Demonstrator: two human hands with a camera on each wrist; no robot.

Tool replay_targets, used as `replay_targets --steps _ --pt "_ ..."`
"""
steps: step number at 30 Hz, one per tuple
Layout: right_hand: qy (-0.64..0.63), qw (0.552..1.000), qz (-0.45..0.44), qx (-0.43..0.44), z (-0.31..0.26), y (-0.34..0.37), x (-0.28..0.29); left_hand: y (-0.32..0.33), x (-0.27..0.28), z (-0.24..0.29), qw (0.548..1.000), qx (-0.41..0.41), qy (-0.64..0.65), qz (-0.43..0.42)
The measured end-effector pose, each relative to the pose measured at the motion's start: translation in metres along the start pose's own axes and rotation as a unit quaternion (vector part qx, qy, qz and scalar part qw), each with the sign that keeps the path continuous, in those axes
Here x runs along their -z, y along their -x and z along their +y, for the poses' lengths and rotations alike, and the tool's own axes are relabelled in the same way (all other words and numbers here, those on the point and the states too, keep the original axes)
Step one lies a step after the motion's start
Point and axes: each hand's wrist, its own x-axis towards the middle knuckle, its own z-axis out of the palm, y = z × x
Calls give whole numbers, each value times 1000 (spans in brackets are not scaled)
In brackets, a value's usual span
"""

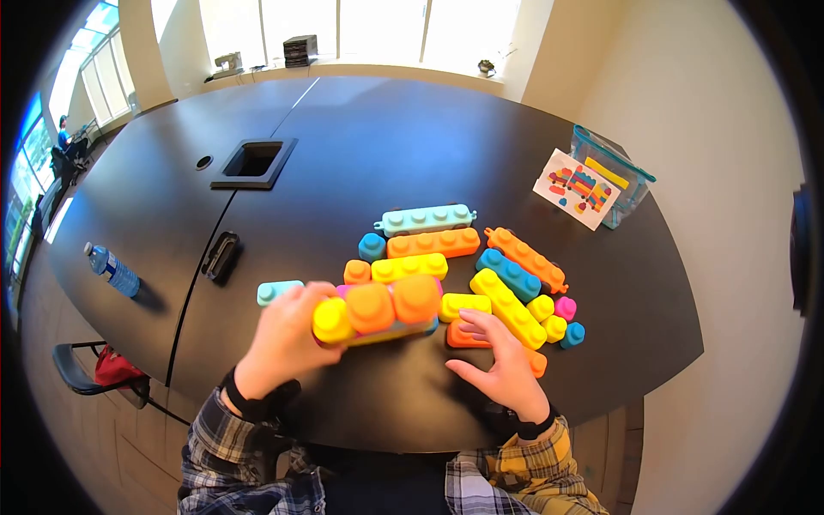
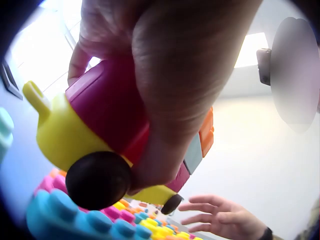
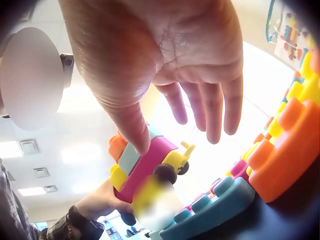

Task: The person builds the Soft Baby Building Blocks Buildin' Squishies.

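My left hand [image 1: 287, 339] grips one end of a toy train car [image 1: 371, 309] built from blocks, lifted above the table. In the left wrist view its yellow wheeled base, black wheels [image 2: 97, 180] and magenta block [image 2: 107, 107] show beside the thumb. Light grey-blue, orange and yellow blocks top the car in the right wrist view, where the left hand [image 3: 97, 202] holds it from below. My right hand [image 1: 506, 373] holds nothing, fingers spread and apart from the car. It hovers by a short yellow block [image 1: 464, 305] and an orange block [image 1: 463, 335].
Loose blocks lie beyond the hands, including a long yellow block [image 1: 508, 309], a blue block [image 1: 508, 273], and light blue [image 1: 427, 220] and orange [image 1: 525, 257] wheeled bases. A picture card [image 1: 577, 189] leans on a clear bag [image 1: 631, 176]. A water bottle [image 1: 113, 270] stands left.
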Motion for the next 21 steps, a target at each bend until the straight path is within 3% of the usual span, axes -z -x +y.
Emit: replay_targets --steps 2,6,10,15,21 --pt "6 1000 -2 -7 4 1 1 -14 7 -15 996 -11 -31 85" --pt "-16 999 -45 -7 5 4 -2 -50 16 -72 992 45 -45 105" --pt "22 996 -83 14 2 6 -2 -81 4 -112 987 129 -83 51" --pt "38 993 -113 4 -1 10 7 -97 -13 -129 974 166 -153 -19" --pt "34 992 -121 -9 -17 -9 54 -97 -15 -126 973 199 -96 -69"
